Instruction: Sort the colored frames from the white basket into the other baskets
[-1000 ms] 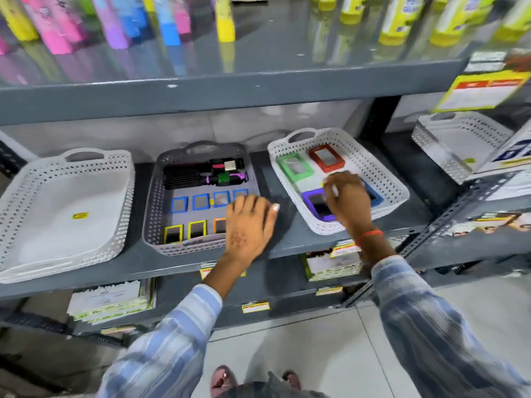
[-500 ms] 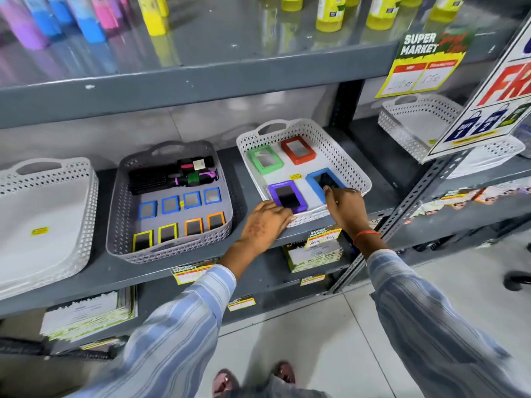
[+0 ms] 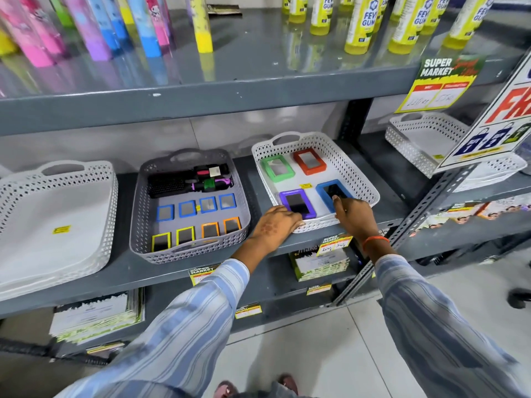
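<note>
- Striped blue-and-white sleeves, nearest: two arms reaching up from the lower edge toward the grey metal shelf (image 3: 310,242).
- Left hand (image 3: 277,224): back uppermost, laid over the front left corner of the white perforated plastic basket (image 3: 360,179); fingertips at the near edge of the large purple rectangular frame (image 3: 297,203). Fingers curled downward; whether clamped on the frame or only touching: cannot tell.
- Right hand (image 3: 355,215), orange thread at the wrist: over the front rim of the same basket, forefinger extended onto the near end of the large blue rectangular frame (image 3: 333,192). Not closed on anything visible; contact only, no grip shown.
- Step in hand, by judgement: selection of the two front frames, purple and blue, for removal; neither lifted yet, both flat on the basket floor.
- Grey perforated plastic basket (image 3: 138,214), just left of the white one: front row of small yellow and orange frames, second row of small blue frames, black hairbrush and dark combs at the back.
- Wide white perforated tray basket (image 3: 112,193), far left: a yellow sticker, nothing else seen inside.
- Rear of the white basket: large green frame (image 3: 277,168) and large red-orange frame (image 3: 309,161), side by side, untouched.
- Next move, by judgement: firm pinch on each frame's edge, lift clear of the rim, carry to a receiving basket; destination by colour not determinable.
- Upper shelf, farthest: yellow glue bottles (image 3: 357,23) and pastel tubes.
</note>
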`<state>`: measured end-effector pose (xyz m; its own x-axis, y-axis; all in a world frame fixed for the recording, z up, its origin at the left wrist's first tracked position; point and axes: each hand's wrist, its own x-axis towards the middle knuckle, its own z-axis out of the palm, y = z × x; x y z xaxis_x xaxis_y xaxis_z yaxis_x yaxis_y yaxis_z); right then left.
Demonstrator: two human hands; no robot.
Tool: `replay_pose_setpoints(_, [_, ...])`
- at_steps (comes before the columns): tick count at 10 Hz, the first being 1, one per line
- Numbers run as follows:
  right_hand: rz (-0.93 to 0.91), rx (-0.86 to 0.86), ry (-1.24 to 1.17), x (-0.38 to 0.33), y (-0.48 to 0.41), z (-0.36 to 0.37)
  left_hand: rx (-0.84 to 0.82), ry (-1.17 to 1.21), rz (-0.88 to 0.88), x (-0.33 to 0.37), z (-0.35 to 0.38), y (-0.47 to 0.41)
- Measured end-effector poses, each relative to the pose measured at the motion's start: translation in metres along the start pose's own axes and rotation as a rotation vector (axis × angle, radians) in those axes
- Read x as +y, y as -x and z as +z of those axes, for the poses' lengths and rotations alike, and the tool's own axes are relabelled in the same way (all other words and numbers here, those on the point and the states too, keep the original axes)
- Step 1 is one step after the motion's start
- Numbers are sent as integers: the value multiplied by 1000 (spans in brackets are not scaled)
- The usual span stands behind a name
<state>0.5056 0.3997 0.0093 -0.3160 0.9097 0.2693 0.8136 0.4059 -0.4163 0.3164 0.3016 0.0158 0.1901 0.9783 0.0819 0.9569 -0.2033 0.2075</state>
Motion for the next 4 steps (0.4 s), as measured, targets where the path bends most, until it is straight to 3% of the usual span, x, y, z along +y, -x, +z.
replay_pose_setpoints(2, [58, -107, 33, -14, 5, -11, -87, 41, -75, -5, -8, 4])
replay_pose_setpoints(4, [44, -181, 92, -75, -5, -36, 39, -26, -82, 10, -39, 12])
